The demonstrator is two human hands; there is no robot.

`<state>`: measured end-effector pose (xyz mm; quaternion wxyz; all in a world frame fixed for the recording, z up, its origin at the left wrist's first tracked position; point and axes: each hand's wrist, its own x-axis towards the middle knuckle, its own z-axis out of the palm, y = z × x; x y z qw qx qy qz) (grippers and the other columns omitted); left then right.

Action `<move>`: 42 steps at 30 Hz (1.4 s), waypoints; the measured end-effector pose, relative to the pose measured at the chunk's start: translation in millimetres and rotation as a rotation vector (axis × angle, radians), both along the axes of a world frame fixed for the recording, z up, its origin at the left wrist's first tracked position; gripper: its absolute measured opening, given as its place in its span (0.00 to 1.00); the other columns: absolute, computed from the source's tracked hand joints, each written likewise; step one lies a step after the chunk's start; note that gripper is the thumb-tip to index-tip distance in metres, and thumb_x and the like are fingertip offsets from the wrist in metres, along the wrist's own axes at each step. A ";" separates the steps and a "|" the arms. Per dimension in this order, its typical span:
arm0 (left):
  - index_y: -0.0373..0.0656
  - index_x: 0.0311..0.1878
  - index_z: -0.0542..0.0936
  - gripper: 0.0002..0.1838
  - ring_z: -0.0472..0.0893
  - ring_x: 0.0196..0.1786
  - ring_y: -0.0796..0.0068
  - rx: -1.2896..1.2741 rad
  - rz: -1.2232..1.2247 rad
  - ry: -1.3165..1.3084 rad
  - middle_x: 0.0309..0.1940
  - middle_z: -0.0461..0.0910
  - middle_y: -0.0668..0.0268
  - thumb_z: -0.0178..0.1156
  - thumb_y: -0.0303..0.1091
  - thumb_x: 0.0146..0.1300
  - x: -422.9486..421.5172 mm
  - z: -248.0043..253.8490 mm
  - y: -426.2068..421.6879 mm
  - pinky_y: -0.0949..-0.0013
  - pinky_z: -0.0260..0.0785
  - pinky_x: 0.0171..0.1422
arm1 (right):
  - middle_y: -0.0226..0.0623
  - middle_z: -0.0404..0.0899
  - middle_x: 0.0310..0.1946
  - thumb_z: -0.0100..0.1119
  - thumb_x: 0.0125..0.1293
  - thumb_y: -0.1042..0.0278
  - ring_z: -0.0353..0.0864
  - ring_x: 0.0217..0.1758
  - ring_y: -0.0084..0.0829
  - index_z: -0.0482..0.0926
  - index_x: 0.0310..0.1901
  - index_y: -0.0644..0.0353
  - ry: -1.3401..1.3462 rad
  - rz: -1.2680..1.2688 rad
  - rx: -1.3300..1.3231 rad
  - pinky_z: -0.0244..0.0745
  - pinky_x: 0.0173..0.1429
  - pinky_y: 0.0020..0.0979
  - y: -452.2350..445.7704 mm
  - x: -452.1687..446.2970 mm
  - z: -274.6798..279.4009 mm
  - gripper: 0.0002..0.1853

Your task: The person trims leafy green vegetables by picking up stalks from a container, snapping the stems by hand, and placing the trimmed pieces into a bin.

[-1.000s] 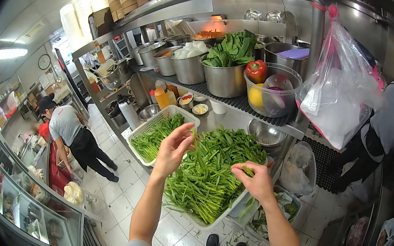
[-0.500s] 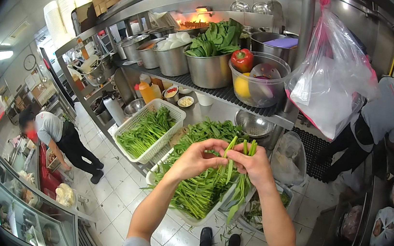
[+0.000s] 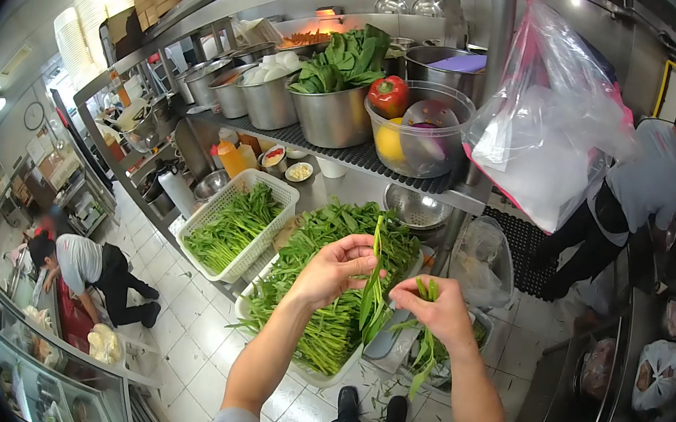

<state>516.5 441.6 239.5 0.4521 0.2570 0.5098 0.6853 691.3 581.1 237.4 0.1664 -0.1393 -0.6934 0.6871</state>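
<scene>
My left hand [image 3: 341,271] pinches a leafy green stem [image 3: 374,282] that hangs down over the large heap of greens [image 3: 327,310]. To its right, my right hand [image 3: 437,307] is closed on a few green stems [image 3: 425,358], their leaves drooping below the fingers. The two hands are a short way apart. The heap fills a white tub [image 3: 324,381] on the counter's near side. Behind it at the left stands a white perforated basket [image 3: 278,247] with more greens. Under my right hand is a bin [image 3: 474,368] with green scraps.
A steel shelf [image 3: 320,149] above holds pots and a clear tub [image 3: 428,150] of vegetables. A plastic bag [image 3: 550,143] hangs at its right end. One person [image 3: 81,269] bends at the left; another person [image 3: 636,191] stands at the right.
My hands came together, then moved apart, each with greens in it. The view has shifted, so the shelf and tubs appear further left. The person at the left bends lower.
</scene>
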 end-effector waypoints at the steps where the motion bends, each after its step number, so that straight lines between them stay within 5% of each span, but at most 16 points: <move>1: 0.45 0.61 0.73 0.19 0.85 0.48 0.75 0.008 -0.005 -0.007 0.45 0.81 0.71 0.63 0.30 0.69 1.6 -0.1 2.6 0.76 0.76 0.42 | 0.28 0.84 0.29 0.72 0.62 0.65 0.77 0.33 0.15 0.86 0.38 0.66 -0.006 0.003 0.038 0.73 0.40 0.23 -0.6 -0.6 -0.1 0.11; 4: 0.44 0.61 0.73 0.19 0.85 0.48 0.74 0.022 -0.010 -0.033 0.44 0.81 0.71 0.62 0.29 0.69 5.2 -3.3 6.8 0.76 0.76 0.41 | 0.25 0.83 0.28 0.72 0.61 0.65 0.76 0.31 0.14 0.85 0.36 0.65 -0.025 0.044 0.063 0.72 0.37 0.22 0.7 -3.0 -7.5 0.11; 7: 0.44 0.61 0.73 0.19 0.85 0.48 0.74 0.017 -0.011 -0.053 0.44 0.81 0.71 0.62 0.29 0.69 2.4 -15.8 10.3 0.77 0.76 0.40 | 0.24 0.81 0.27 0.72 0.62 0.65 0.74 0.30 0.13 0.85 0.37 0.66 -0.057 0.105 -0.299 0.70 0.36 0.22 14.1 1.0 -4.1 0.11; 15: 0.44 0.60 0.75 0.18 0.81 0.42 0.83 -0.129 0.073 0.171 0.44 0.79 0.74 0.64 0.29 0.68 15.1 -10.7 9.4 0.79 0.73 0.42 | 0.35 0.82 0.26 0.68 0.59 0.65 0.78 0.31 0.18 0.83 0.37 0.65 -0.167 -0.038 0.241 0.74 0.38 0.27 8.8 -5.8 -7.4 0.12; 18: 0.41 0.60 0.75 0.19 0.81 0.45 0.81 -0.105 0.020 0.318 0.44 0.79 0.71 0.63 0.27 0.67 18.5 -15.1 7.2 0.74 0.76 0.49 | 0.39 0.81 0.27 0.68 0.55 0.67 0.82 0.30 0.29 0.83 0.35 0.64 -0.062 -0.107 0.429 0.74 0.36 0.31 13.4 -2.8 -12.0 0.10; 21: 0.39 0.60 0.74 0.18 0.80 0.42 0.83 -0.065 -0.024 0.388 0.43 0.78 0.71 0.62 0.26 0.68 30.7 -23.5 9.1 0.79 0.72 0.44 | 0.42 0.80 0.28 0.67 0.53 0.69 0.82 0.29 0.39 0.82 0.33 0.63 0.075 -0.156 0.692 0.74 0.35 0.35 15.7 1.3 -26.8 0.08; 27: 0.41 0.58 0.76 0.17 0.81 0.43 0.80 -0.154 -0.062 0.600 0.41 0.80 0.68 0.63 0.27 0.67 70.7 -56.4 10.4 0.74 0.76 0.49 | 0.40 0.76 0.25 0.68 0.49 0.75 0.79 0.27 0.40 0.80 0.29 0.63 0.190 -0.150 0.628 0.73 0.33 0.36 19.7 44.0 -76.8 0.06; 32: 0.38 0.58 0.76 0.18 0.84 0.42 0.69 -0.127 0.078 0.841 0.42 0.81 0.60 0.63 0.26 0.66 117.6 -101.0 8.1 0.69 0.79 0.49 | 0.39 0.76 0.25 0.68 0.48 0.78 0.78 0.26 0.37 0.79 0.26 0.62 0.244 -0.297 0.853 0.74 0.31 0.34 14.6 91.8 -127.4 0.06; 38: 0.39 0.56 0.77 0.16 0.83 0.38 0.67 -0.083 0.092 0.691 0.37 0.79 0.56 0.64 0.25 0.65 132.0 -92.7 -3.8 0.66 0.76 0.42 | 0.36 0.76 0.31 0.71 0.56 0.75 0.75 0.26 0.32 0.86 0.44 0.65 -0.184 -0.446 0.851 0.72 0.31 0.33 60.2 125.5 -159.4 0.12; 42: 0.39 0.54 0.79 0.15 0.85 0.43 0.65 -0.152 -0.053 0.659 0.41 0.83 0.57 0.65 0.26 0.64 147.3 -106.0 16.3 0.66 0.79 0.50 | 0.27 0.75 0.35 0.65 0.68 0.67 0.71 0.27 0.18 0.84 0.47 0.66 -0.028 -0.205 -0.059 0.67 0.28 0.25 22.3 108.1 -127.0 0.12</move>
